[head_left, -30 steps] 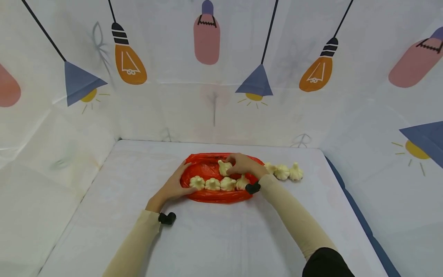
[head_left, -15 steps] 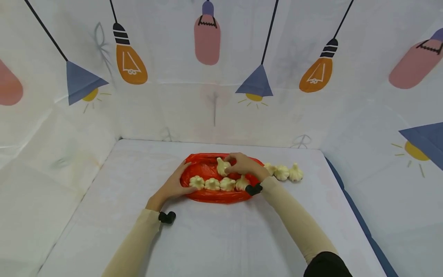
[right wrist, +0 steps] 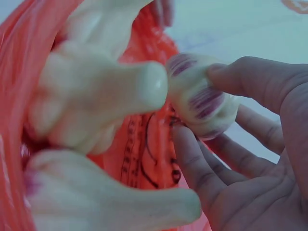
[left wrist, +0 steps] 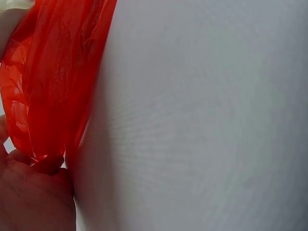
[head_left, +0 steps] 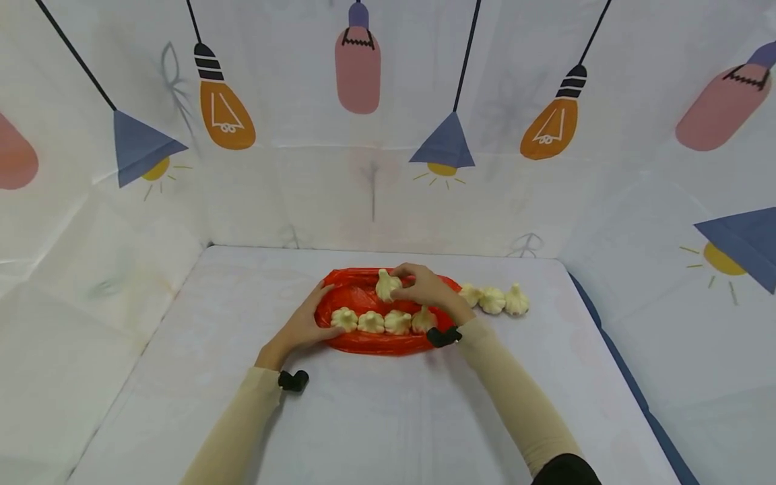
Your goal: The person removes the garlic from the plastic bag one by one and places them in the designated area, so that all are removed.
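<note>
Since 1 s ago: garlic bulb [head_left: 384,284] in the right hand [head_left: 427,289] has gone a bit up and left in the head view, now at the far rim of the red plastic bag [head_left: 354,296]; left hand hasn't shifted.

Right hand: fingers curled round the bulb, thumb and fingertips [right wrist: 192,163] pinching it. In the right wrist view the bulb [right wrist: 204,101] sits center-right, white w/ purple streaks, just above the bag's printed red film [right wrist: 139,159]; two other blurred bulbs fill the left half of that frame.

Left hand [head_left: 303,327]: rests on the bag's left end, center of the head view, thumb along the rim. Left wrist view shows red film [left wrist: 53,82] at upper left and hand [left wrist: 33,197] at lower left touching it; can't tell if it grips or just presses.

Row of four bulbs [head_left: 382,321] lies on the bag's near side. Three more bulbs [head_left: 494,300] in a line on the white table [head_left: 388,417], just right of the bag.
</note>
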`<action>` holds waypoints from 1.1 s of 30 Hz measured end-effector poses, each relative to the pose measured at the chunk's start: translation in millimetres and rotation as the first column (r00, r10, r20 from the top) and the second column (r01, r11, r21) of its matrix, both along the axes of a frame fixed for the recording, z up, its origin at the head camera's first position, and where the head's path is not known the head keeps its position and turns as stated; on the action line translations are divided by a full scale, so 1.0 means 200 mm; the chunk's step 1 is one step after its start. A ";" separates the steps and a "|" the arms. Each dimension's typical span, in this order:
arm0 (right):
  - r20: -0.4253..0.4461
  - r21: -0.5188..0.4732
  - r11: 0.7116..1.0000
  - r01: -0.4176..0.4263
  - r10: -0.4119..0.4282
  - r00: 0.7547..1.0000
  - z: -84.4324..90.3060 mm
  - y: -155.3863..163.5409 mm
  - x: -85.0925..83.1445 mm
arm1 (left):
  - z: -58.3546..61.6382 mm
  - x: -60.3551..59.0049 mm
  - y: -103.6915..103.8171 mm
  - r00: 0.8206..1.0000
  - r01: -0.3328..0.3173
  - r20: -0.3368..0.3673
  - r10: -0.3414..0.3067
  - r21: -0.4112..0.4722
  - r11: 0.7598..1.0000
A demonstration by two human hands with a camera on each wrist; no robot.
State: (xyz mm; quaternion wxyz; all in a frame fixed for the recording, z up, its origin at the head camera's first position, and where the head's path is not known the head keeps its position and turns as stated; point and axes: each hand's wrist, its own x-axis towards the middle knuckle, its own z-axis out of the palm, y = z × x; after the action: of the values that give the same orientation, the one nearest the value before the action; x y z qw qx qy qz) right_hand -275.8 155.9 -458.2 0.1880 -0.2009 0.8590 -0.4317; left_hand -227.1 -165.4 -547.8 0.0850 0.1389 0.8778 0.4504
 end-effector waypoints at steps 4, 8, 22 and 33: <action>0.031 -0.100 0.993 0.061 -0.058 0.998 0.02 0.02 0.06 | 0.00 0.00 0.01 1.000 0.003 0.004 -0.003 -0.004 1.000; 0.056 -0.183 0.977 0.111 -0.102 0.993 0.05 0.03 0.11 | 0.00 -0.01 0.01 1.000 0.006 0.006 -0.006 -0.001 1.000; 0.009 -0.222 0.956 0.192 -0.195 0.981 0.03 0.17 0.19 | 0.01 0.00 0.01 1.000 0.017 -0.001 -0.017 0.010 1.000; -0.023 -0.224 0.935 0.276 -0.289 0.957 0.04 0.36 0.21 | 0.03 0.00 0.01 1.000 0.021 0.004 -0.021 -0.013 1.000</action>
State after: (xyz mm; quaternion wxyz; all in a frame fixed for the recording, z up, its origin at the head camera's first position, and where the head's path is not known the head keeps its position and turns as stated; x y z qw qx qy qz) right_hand -234.6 227.6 -451.1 0.0771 -0.1067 0.8311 -0.5403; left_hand -226.3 -163.0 -542.8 0.0924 0.1464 0.8792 0.4439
